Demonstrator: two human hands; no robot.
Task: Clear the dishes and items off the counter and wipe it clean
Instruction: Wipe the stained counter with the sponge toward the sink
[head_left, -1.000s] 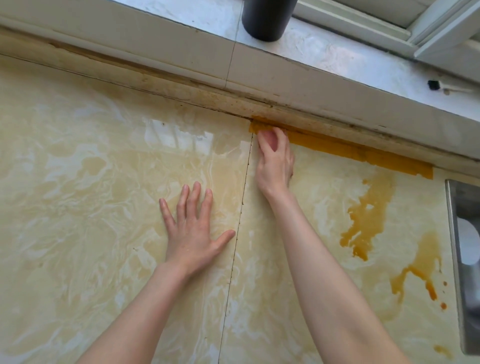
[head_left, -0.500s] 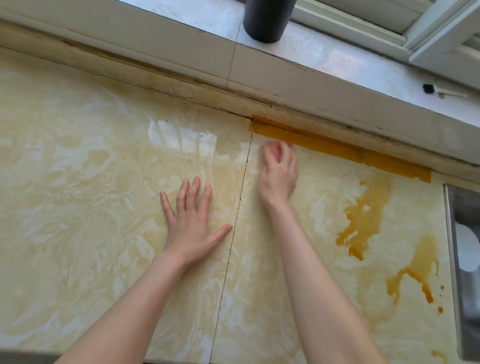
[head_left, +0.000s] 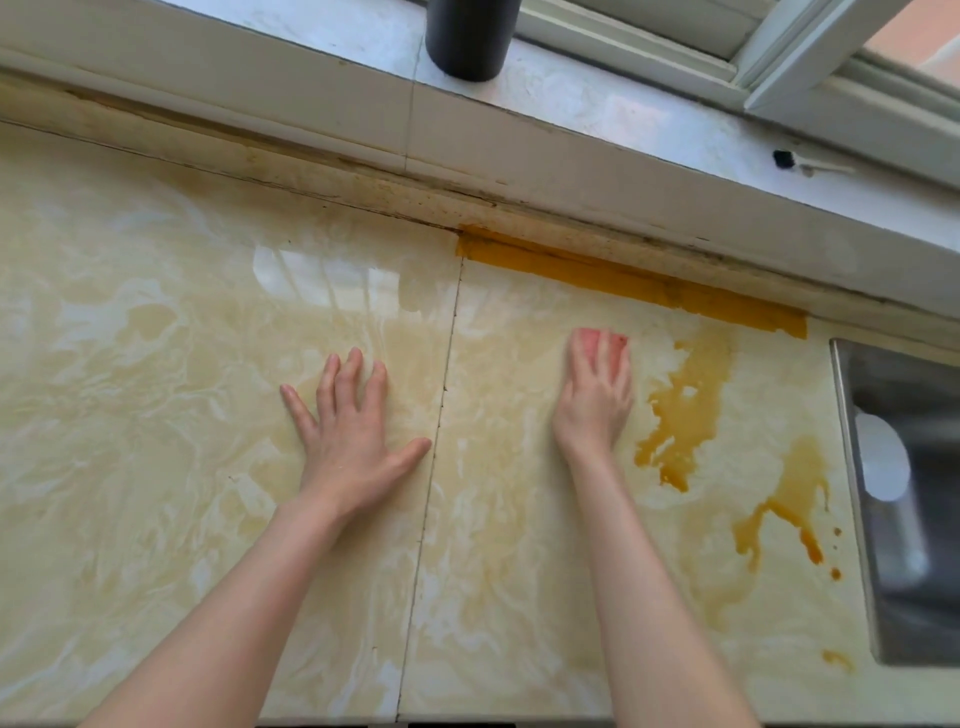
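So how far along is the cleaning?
Done: no dishes show on the counter; its left part looks wiped. In hand: the right hand holds a pink sponge beside the orange spill; the left hand rests flat. Left: that spill reaching toward the sink, back-edge orange streak.

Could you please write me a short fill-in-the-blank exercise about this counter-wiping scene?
1. The right hand holds a ____ sponge against the counter.
2. The left hand lies flat, holding ____.
3. The orange spill lies to the ____ of the sponge.
Missing words: pink; nothing; right.
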